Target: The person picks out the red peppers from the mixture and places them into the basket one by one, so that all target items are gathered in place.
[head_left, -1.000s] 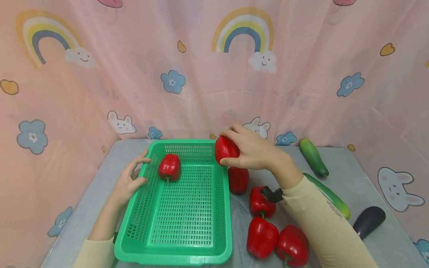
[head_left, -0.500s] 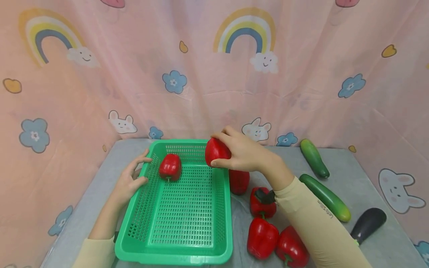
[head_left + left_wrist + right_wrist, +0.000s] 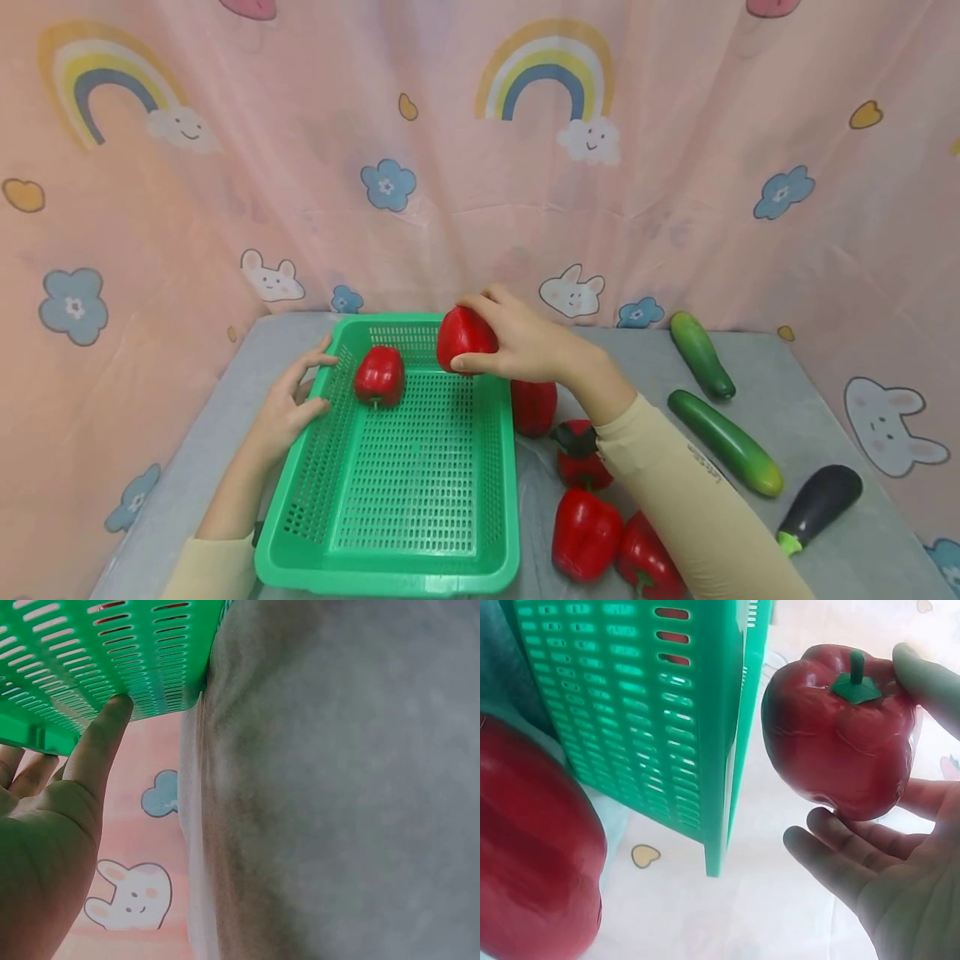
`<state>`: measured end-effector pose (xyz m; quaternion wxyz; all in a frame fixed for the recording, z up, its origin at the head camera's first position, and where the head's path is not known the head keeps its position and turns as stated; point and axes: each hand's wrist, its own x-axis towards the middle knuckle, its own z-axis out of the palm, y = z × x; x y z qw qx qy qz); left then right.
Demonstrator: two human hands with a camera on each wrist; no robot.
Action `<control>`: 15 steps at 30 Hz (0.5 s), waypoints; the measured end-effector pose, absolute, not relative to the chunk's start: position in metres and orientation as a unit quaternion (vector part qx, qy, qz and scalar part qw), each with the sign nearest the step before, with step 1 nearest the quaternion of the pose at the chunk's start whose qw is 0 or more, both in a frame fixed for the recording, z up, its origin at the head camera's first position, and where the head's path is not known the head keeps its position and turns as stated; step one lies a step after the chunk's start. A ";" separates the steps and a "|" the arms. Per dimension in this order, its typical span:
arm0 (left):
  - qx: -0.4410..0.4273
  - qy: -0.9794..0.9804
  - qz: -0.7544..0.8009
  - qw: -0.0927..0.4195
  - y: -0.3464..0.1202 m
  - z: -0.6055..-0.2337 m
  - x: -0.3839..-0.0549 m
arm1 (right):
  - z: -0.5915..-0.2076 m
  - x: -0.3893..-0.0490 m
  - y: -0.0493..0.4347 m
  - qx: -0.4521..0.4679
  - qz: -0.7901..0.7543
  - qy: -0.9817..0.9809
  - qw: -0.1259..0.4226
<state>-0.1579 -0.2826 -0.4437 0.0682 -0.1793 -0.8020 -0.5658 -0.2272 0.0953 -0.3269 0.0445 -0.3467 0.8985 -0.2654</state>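
My right hand (image 3: 517,337) holds a red bell pepper (image 3: 465,340) over the back right part of a green plastic basket (image 3: 386,582). In the right wrist view, the held bell pepper (image 3: 840,735) shows its green stem, and the thumb lies against its top. At the basket's left rim, my left hand (image 3: 288,408) grips the edge, its thumb (image 3: 101,746) against the perforated wall. Another red bell pepper (image 3: 379,377) lies inside the basket at the back left. Several more bell peppers (image 3: 587,535) lie right of the basket, some partly hidden by the right arm.
Two green zucchini-like vegetables, a far one (image 3: 702,354) and a nearer one (image 3: 725,443), lie on the right of the grey-covered table (image 3: 626,354). An eggplant (image 3: 821,500) lies nearer the right edge. A pink patterned curtain (image 3: 450,242) hangs behind.
My right hand has carried the bell pepper leftward from the basket's right rim to above its inside. The left hand and the basket have stayed in place.
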 end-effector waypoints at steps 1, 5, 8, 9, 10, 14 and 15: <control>-0.180 -0.802 -0.565 0.068 -0.282 -0.444 -0.158 | -0.328 -0.228 0.095 -0.348 -0.269 0.897 0.046; -0.178 -0.800 -0.569 0.066 -0.282 -0.444 -0.157 | -0.331 -0.229 0.092 -0.349 -0.277 0.894 0.053; -0.174 -0.792 -0.582 0.066 -0.281 -0.444 -0.157 | -0.330 -0.230 0.087 -0.351 -0.278 0.892 0.057; -0.173 -0.789 -0.586 0.065 -0.280 -0.444 -0.156 | -0.329 -0.230 0.085 -0.352 -0.278 0.892 0.059; -0.172 -0.786 -0.590 0.066 -0.280 -0.444 -0.156 | -0.329 -0.231 0.084 -0.353 -0.277 0.892 0.059; -0.171 -0.782 -0.596 0.062 -0.279 -0.443 -0.155 | -0.332 -0.233 0.079 -0.360 -0.275 0.890 0.062; -0.172 -0.784 -0.593 0.063 -0.279 -0.444 -0.155 | -0.333 -0.234 0.078 -0.361 -0.275 0.889 0.063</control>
